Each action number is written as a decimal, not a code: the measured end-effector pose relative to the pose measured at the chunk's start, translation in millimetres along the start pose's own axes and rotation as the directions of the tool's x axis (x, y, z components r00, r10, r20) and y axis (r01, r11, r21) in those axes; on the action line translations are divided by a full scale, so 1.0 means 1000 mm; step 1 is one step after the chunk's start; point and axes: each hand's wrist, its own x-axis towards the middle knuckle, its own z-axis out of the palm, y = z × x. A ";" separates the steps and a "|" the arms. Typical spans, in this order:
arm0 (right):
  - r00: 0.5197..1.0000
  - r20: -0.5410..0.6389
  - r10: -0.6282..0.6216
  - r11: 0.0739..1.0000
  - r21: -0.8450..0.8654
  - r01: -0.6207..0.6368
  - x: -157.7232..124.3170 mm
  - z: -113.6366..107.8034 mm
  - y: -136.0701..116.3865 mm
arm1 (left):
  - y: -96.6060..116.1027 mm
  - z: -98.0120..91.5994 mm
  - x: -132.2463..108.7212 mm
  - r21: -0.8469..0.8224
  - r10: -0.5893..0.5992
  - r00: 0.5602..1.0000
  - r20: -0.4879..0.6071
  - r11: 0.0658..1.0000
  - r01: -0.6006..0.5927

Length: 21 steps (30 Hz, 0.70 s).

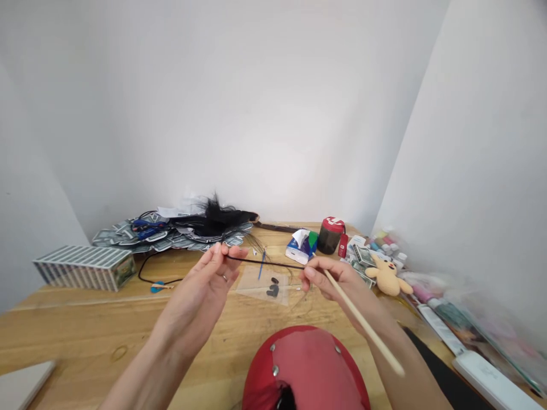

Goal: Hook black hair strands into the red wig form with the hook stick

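A thin black strand [265,262], perhaps hair or cord, stretches nearly level between my two hands above the table. My left hand [213,270] pinches one end between thumb and index finger, with the other fingers partly spread. My right hand [331,276] closes on the other end and also grips a pale wooden stick [363,322], which slants down toward the lower right. Close below me is a red dome [258,364] bearing a pink patch [305,359] fixed with several silver pins. Some black hair [284,396] shows at its lower edge.
Small dark pieces [272,290] lie on a clear plastic sheet [250,285], near a blue stick [262,263]. Black hair [213,219] rests on a pile of cards at the back left, behind a card box [85,265]. Tissues [299,245], a red-lidded jar [331,236] and a yellow doll [388,276] stand right.
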 end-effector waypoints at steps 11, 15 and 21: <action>0.985 -0.171 0.020 0.997 -0.067 -0.032 0.020 -0.042 0.045 | 0.019 -0.004 0.015 -0.060 0.124 0.991 -0.050 0.990 -0.127; 0.963 -0.268 -0.017 0.959 -0.276 -0.060 0.022 -0.067 0.054 | 0.043 -0.023 0.020 0.054 0.264 0.960 -0.090 0.964 -0.260; 0.955 -0.234 -0.181 0.779 -0.627 -0.007 0.005 -0.062 0.029 | 0.055 -0.037 0.017 0.447 0.556 0.830 -0.033 0.751 -0.486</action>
